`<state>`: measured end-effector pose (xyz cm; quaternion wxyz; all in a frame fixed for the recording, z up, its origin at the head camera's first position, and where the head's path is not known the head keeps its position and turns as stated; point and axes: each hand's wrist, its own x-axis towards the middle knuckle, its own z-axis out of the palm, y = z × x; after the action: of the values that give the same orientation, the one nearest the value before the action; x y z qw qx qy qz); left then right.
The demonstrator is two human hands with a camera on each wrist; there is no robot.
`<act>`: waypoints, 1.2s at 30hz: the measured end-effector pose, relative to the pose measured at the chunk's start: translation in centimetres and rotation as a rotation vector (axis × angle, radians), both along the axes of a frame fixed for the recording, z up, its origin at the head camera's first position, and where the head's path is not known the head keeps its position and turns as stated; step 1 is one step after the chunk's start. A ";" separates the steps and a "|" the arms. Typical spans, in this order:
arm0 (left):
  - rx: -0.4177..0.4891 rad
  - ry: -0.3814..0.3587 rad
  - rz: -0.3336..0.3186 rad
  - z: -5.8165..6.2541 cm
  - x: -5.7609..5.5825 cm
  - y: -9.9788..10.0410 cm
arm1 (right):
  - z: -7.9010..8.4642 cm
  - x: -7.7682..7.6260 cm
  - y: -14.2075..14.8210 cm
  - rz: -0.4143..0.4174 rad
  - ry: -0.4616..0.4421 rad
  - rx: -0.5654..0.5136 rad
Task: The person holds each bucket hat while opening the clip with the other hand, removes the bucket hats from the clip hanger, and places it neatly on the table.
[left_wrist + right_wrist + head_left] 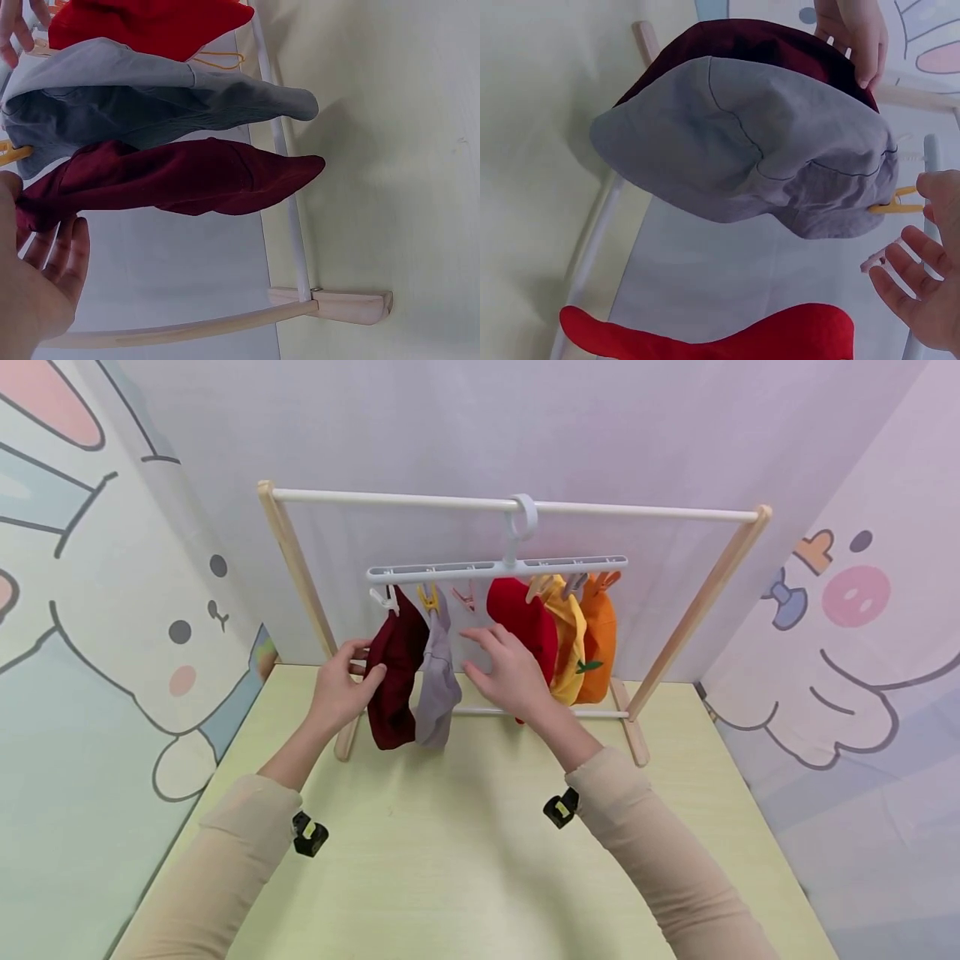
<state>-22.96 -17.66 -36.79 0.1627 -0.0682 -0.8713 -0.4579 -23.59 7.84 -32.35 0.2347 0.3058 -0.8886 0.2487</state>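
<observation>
A maroon bucket hat (393, 693) hangs by a white clip (386, 601) at the hanger's left end. My left hand (341, 685) pinches its left side, thumb in front and fingers behind. Beside it a grey bucket hat (750, 142) dangles from a yellow clip (429, 599). Between the grey hat and a red hat (517, 602), my right hand (512, 672) is raised with fingers spread and holds nothing. In the right wrist view its fingertips are close to the yellow clip. A pink clip (465, 600) above that hand carries no hat.
The pale blue hanger (450, 573) hooks over the white bar (420, 500) of a rack with wooden legs (697, 610). To the right hang a yellow hat (567, 631) and an orange hat (597, 643) on clips. The rack stands on a pale yellow table (420, 860).
</observation>
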 end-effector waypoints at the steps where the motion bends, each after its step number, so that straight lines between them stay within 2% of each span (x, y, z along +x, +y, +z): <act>1: 0.000 0.000 -0.003 0.0 0.0 0.0 | 0.1 0.0 -0.2 0.005 0.005 -0.004; 13: -0.007 -0.008 -0.049 0.1 0.8 0.2 | 0.9 0.3 -1.7 0.027 0.003 -0.051; 20: -0.010 0.015 -0.074 0.1 1.4 0.3 | 1.6 0.6 -2.5 0.043 -0.024 -0.095; 26: -0.009 0.052 -0.089 0.1 1.8 0.5 | 1.7 0.7 -3.2 0.039 -0.005 -0.100; 31: -0.013 0.095 -0.109 0.1 2.2 0.7 | 1.9 0.9 -3.9 0.017 0.015 -0.059; 36: -0.024 0.122 -0.119 0.2 2.6 0.9 | 2.5 1.3 -4.7 0.001 -0.010 -0.057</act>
<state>-20.32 -16.78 -36.55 0.1874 -0.1495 -0.8596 -0.4512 -22.30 3.10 -29.84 0.2385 0.2984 -0.8821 0.2754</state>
